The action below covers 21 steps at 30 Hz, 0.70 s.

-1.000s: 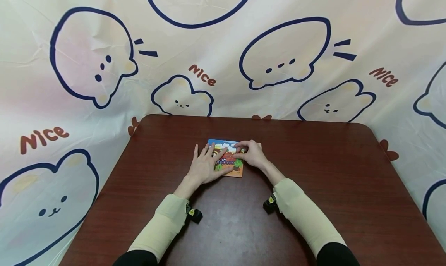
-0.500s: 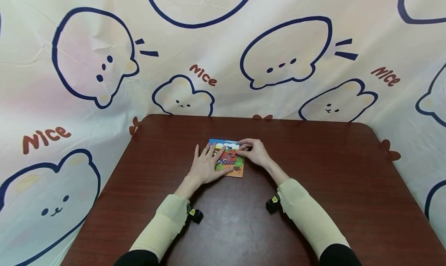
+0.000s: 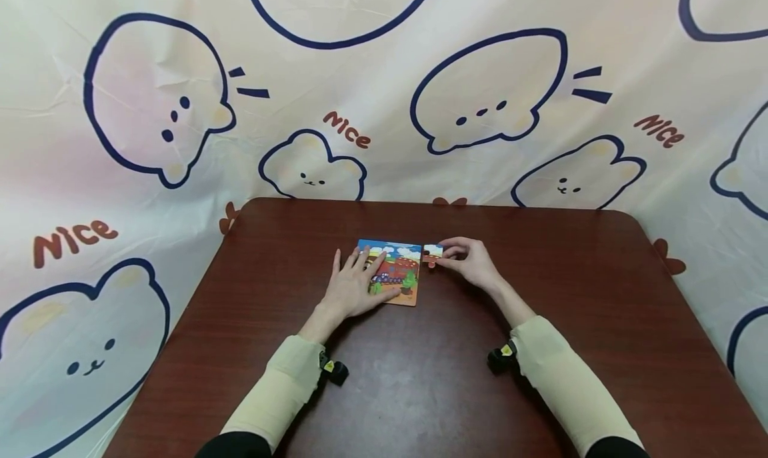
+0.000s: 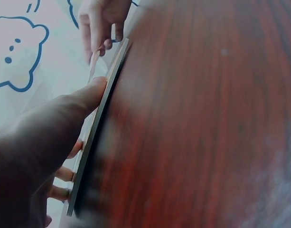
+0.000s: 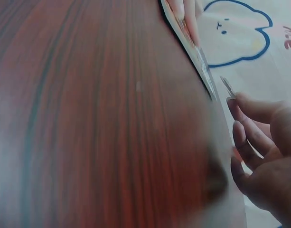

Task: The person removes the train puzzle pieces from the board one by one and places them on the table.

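Observation:
A small jigsaw puzzle (image 3: pixel 393 281) with a colourful picture of blue sky, white clouds, red shapes and green bushes lies flat on the table. My left hand (image 3: pixel 353 288) rests on its left part with fingers spread, hiding some of the picture. Just off the puzzle's upper right edge, my right hand (image 3: pixel 471 263) pinches a puzzle piece (image 3: pixel 431 253) printed with sky and cloud between thumb and fingers. In the right wrist view the piece (image 5: pixel 227 87) appears edge-on, raised above the tabletop. The left wrist view shows the puzzle's thin edge (image 4: pixel 95 130) under the left thumb.
The dark brown wooden table (image 3: pixel 540 278) has rounded far corners. Behind and beside it hangs a pale cloth (image 3: pixel 384 85) printed with cartoon bears and "Nice". A black wrist camera (image 3: pixel 337 373) sits at the left cuff, another camera (image 3: pixel 499 361) at the right.
My right hand has moved right, from over the puzzle's upper right part to beside it, carrying the puzzle piece. The left hand has stayed in place on the puzzle.

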Tool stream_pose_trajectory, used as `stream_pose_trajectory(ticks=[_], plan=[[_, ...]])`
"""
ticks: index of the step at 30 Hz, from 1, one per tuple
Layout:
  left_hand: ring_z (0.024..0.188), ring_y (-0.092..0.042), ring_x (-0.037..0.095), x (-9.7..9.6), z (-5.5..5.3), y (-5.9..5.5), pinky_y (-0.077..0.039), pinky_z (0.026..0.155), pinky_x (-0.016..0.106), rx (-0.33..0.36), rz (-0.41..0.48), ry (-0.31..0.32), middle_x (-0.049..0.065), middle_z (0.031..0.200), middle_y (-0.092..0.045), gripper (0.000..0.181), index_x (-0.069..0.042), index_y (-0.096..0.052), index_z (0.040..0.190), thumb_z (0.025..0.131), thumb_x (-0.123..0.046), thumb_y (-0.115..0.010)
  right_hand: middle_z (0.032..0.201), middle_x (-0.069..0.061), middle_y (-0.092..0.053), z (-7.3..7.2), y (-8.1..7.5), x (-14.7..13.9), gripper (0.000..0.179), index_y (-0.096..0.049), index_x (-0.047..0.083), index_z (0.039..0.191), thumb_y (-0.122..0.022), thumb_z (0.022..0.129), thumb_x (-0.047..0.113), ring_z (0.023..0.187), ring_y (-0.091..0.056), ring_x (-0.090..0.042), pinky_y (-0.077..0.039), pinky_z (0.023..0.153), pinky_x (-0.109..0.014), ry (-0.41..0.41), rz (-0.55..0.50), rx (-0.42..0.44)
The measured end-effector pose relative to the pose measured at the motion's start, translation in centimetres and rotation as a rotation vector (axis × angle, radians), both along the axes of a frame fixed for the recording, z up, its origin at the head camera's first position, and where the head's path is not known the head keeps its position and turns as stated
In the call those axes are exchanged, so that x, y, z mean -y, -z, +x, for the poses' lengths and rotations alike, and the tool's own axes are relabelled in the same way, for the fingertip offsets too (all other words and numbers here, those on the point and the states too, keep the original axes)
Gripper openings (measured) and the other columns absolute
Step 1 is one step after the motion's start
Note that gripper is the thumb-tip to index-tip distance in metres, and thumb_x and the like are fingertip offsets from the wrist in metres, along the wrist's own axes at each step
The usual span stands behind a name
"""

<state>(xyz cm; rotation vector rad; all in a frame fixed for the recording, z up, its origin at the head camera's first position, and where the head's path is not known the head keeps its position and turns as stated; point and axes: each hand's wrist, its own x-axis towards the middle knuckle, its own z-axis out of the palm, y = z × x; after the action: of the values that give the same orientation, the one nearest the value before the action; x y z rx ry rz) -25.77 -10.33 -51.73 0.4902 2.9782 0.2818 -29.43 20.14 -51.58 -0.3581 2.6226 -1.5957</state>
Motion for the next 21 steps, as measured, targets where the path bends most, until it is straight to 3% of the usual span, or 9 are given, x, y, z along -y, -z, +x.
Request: stream_pose_trajectory(ticks=[5, 11, 21], plan=[[0.173, -0.02, 0.037, 0.1, 0.0, 0.0, -0.006, 0.139, 0.068, 0.007, 0.015, 0.003, 0.015, 0.184, -0.024, 0.098, -0.032, -0.029, 0.176, 0.098, -0.085, -0.054, 0.106, -0.022, -0.084, 0.3, 0.1, -1.9, 0.037, -0.074, -0.004, 0.134, -0.081, 0.099, 0.006, 0.092, -0.071, -0.006, -0.052, 0.084, -0.017, 0.019, -0.018, 0.018], [0.173, -0.02, 0.037, 0.2, -0.1, 0.1, -0.006, 0.139, 0.067, 0.009, 0.018, 0.001, 0.015, 0.184, -0.024, 0.098, -0.031, -0.029, 0.176, 0.097, -0.085, -0.054, 0.105, -0.027, -0.081, 0.7, 0.2, -3.5, 0.039, -0.07, -0.01, 0.135, -0.08, 0.098, -0.001, 0.075, -0.072, -0.008, -0.06, 0.066, -0.021, 0.034, -0.078, 0.073], [0.173, -0.02, 0.037, 0.1, -0.1, 0.3, -0.006, 0.14, 0.067, 0.009, 0.019, 0.002, 0.015, 0.184, -0.024, 0.098, -0.031, -0.029, 0.176, 0.097, -0.085, -0.055, 0.105, -0.029, -0.08, 1.1, 0.2, -5.6, 0.04, -0.068, -0.013, 0.135, -0.079, 0.098, -0.002, 0.073, -0.072, -0.007, -0.061, 0.067, -0.022, 0.032, -0.059, 0.073]])
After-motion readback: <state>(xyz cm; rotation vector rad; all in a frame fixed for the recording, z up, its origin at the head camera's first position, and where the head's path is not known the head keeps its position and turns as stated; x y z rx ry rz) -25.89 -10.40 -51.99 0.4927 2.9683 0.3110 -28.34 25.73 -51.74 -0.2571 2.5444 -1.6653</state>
